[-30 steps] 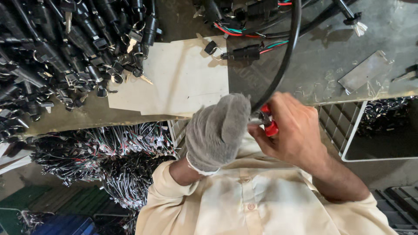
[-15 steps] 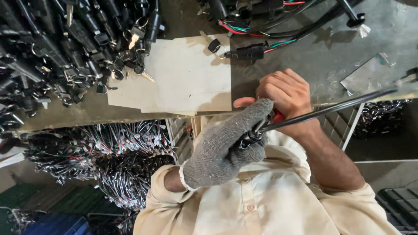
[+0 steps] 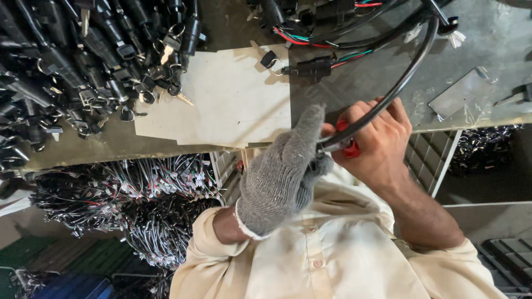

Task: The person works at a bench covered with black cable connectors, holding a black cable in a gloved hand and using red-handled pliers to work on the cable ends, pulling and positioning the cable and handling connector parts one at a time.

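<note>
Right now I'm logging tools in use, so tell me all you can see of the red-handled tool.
The red-handled tool is mostly hidden. Only bits of glossy red grip show, inside the bare right hand. The gloved left hand covers its front, where the black cable meets it. Its type cannot be told.

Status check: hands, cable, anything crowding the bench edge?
Gloved left hand pinching the black cable. Bare right hand gripping a red-handled tool at the cable end. Loose connector and key pile nearby, not in contact.
</note>
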`<state>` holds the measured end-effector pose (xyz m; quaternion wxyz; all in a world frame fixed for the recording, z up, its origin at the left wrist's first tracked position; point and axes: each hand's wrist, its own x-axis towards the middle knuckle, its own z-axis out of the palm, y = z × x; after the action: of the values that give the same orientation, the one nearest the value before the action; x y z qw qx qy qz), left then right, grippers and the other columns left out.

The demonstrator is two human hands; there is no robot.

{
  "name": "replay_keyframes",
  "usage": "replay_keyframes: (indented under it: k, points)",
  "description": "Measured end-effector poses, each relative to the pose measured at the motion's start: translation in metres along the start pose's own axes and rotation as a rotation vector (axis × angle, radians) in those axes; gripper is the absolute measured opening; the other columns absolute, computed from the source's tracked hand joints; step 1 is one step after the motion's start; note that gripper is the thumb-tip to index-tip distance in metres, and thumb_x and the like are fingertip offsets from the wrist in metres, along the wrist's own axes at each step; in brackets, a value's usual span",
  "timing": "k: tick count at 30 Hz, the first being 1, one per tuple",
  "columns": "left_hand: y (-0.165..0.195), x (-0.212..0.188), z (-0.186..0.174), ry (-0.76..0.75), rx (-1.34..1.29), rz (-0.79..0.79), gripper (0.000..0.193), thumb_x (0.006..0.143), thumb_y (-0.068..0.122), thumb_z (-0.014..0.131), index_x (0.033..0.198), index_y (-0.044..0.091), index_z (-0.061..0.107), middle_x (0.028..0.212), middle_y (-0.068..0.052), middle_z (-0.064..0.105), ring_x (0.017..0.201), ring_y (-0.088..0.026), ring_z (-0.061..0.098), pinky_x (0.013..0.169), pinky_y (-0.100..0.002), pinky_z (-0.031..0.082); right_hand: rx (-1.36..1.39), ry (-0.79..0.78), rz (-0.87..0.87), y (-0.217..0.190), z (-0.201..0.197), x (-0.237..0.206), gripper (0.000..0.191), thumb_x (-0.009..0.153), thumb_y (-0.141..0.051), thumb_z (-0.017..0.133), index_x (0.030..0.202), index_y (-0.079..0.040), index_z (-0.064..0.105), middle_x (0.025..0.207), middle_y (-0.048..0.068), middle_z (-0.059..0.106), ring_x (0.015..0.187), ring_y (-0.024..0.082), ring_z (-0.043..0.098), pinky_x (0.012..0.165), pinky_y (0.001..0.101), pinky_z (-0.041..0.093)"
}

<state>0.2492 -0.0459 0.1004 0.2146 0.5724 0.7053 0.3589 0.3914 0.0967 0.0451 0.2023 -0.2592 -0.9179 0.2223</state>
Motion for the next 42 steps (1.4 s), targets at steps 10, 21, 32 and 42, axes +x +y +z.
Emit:
replay_keyframes:
  k: [10,21,32,42]
  points:
    - [-0.007,0.001,-0.009,-0.3,-0.774,-0.177,0.064,0.103,0.008,0.076,0.158,0.012,0.043,0.112,-0.005,0.067,0.095,-0.01,0.063,0.089,-0.024,0.056,0.325,0.011,-0.2,0.011,0.003,0.025,0.047,0.077,-0.023,0.096,0.076,-0.004,0.053,0.083,0.009,0.063,0.084,0.03,0.066,0.075,0.0404,0.053]
    - [-0.028,0.002,-0.032,0.125,-0.093,-0.14,0.027,0.105,0.021,0.062,0.129,0.013,0.054,0.122,-0.013,0.067,0.088,-0.02,0.07,0.079,-0.034,0.057,-0.117,-0.011,-0.09,0.025,0.002,0.017,0.048,0.072,-0.032,0.087,0.104,-0.005,0.064,0.106,0.012,0.06,0.103,0.035,0.057,0.092,0.0495,0.045]
    - [-0.066,0.049,-0.087,0.384,0.484,0.06,0.054,0.105,0.045,0.071,0.145,0.014,0.054,0.14,-0.012,0.06,0.126,-0.028,0.053,0.108,-0.042,0.044,-0.305,0.06,-0.327,0.039,-0.008,0.088,0.041,0.08,-0.009,0.079,0.119,-0.016,0.073,0.137,0.011,0.053,0.13,0.033,0.047,0.106,0.0458,0.039]
    - [-0.058,0.054,-0.034,-0.223,-0.502,0.148,0.037,0.102,0.036,0.074,0.123,0.008,0.063,0.116,-0.012,0.067,0.103,-0.024,0.065,0.091,-0.035,0.052,-0.064,0.181,-0.438,-0.008,-0.067,0.062,0.03,0.079,-0.003,0.078,0.108,-0.006,0.07,0.11,0.011,0.064,0.103,0.03,0.061,0.085,0.0433,0.046]
